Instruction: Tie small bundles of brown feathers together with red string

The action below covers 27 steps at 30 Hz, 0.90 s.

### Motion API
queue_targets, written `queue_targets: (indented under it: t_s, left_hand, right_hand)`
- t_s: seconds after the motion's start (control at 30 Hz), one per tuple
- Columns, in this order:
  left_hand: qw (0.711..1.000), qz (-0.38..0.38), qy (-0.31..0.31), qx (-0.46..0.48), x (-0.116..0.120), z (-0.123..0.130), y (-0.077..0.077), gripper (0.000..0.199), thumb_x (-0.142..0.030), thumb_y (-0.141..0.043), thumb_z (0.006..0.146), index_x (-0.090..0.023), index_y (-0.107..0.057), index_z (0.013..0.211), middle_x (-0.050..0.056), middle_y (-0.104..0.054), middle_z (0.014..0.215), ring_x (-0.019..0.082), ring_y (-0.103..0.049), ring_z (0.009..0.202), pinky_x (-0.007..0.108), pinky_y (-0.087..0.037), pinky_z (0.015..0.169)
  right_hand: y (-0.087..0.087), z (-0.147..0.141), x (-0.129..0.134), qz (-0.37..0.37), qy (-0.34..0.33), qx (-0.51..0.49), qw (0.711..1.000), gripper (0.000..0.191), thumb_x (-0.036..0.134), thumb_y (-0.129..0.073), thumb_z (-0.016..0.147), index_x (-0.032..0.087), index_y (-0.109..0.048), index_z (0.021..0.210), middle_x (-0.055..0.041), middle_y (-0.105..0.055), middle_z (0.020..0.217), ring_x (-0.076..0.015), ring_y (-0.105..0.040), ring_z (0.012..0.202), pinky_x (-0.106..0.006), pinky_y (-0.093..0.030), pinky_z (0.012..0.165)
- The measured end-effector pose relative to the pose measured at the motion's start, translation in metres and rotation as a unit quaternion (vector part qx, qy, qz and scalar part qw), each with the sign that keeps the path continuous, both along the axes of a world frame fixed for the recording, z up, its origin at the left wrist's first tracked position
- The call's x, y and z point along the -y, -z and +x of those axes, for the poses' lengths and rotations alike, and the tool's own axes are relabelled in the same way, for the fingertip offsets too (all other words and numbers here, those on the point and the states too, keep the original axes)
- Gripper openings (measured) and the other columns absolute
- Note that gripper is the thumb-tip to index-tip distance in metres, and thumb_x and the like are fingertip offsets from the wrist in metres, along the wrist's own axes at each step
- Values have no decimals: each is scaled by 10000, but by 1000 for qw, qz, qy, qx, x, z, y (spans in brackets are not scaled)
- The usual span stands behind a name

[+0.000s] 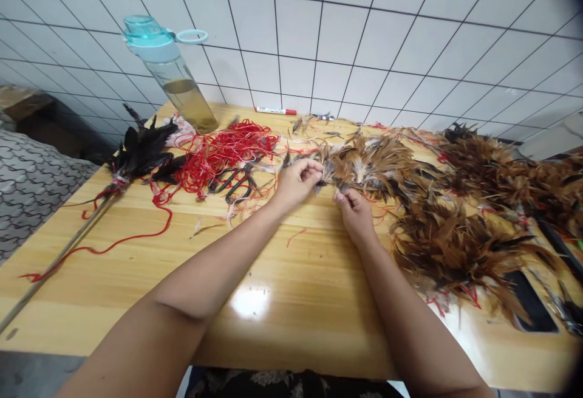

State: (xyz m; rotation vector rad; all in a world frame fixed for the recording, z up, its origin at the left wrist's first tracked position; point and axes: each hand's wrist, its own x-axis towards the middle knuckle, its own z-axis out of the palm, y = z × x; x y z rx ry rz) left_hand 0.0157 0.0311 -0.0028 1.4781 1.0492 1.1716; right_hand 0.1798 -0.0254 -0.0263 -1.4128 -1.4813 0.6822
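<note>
My left hand (297, 184) is closed, thumb and fingertips pinched together at the left edge of a loose pile of brown feathers (387, 164). What lies between those fingertips is too small to make out. Just right of it, my right hand (356, 211) pinches a small feather (339, 191) by thumb and forefinger, at the near side of the pile. Left of my hands, black-handled scissors (232, 184) rest against a tangle of red string (223, 155). A bundle of black feathers (143, 149) is tied with red string to a thin stick (59, 261).
A bottle with a turquoise lid (175, 76) stands by the tiled wall (346, 33). Near it lies a red-capped marker (276, 110). More brown feather bundles (460, 243) cover the right side of the wooden table (291, 301), partly over a dark phone (535, 307).
</note>
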Motion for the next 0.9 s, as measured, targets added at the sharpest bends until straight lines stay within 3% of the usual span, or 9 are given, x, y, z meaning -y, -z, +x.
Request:
queue_targets:
  t_s: [0.13, 0.33, 0.53, 0.63, 0.73, 0.9]
  left_hand:
    - [980, 103, -71, -153, -7, -10, 2, 98, -166, -557, 797, -159, -645, 841, 25, -583, 826, 120, -519, 738, 247, -425, 721]
    - [911, 194, -12, -363, -3, -11, 9, 128, -182, -547, 830, -175, -670, 866, 72, -606, 909, 217, -531, 929, 351, -424, 854]
    - [867, 224, 16, -446, 4, -5, 13, 161, -179, -513, 860, -177, -674, 873, 113, -593, 938, 263, -506, 981, 387, -415, 863]
    - [873, 227, 11, -432, 4, -5, 12, 174, -168, -479, 874, -177, -649, 844, 107, -584, 929, 249, -509, 965, 370, -412, 846]
    - [904, 216, 2, -369, 4, -5, 7, 141, -160, -478, 865, -177, -612, 825, 85, -581, 915, 219, -520, 925, 342, -407, 837]
    - [954, 118, 50, -270, 5, -3, -4, 78, -152, -505, 824, -171, -574, 790, 21, -595, 760, 149, -527, 727, 277, -396, 718]
  right_hand:
    - [3, 0, 0, -15, 13, -38, 999, 258, 404, -521, 832, 200, -535, 674, 18, -495, 629, -129, -440, 615, -258, -368, 596]
    - [5, 0, 0, -15, 40, -80, 996, 253, 420, -529, 832, 191, -578, 735, 13, -541, 673, -130, -481, 647, -267, -395, 647]
    - [3, 0, 1, -13, 46, -72, 996, 249, 414, -527, 833, 191, -588, 740, 14, -552, 659, -134, -480, 638, -271, -401, 647]
    - [3, -1, 1, -13, 50, -68, 996, 255, 423, -529, 831, 193, -584, 734, 14, -550, 653, -134, -477, 628, -269, -399, 635]
    - [2, -1, 1, -14, 49, -62, 997, 255, 423, -515, 837, 198, -583, 737, 13, -544, 648, -137, -473, 623, -267, -392, 621]
    - [0, -1, 2, -12, 58, -60, 996, 242, 401, -511, 835, 193, -584, 735, 16, -530, 638, -134, -461, 609, -267, -384, 615]
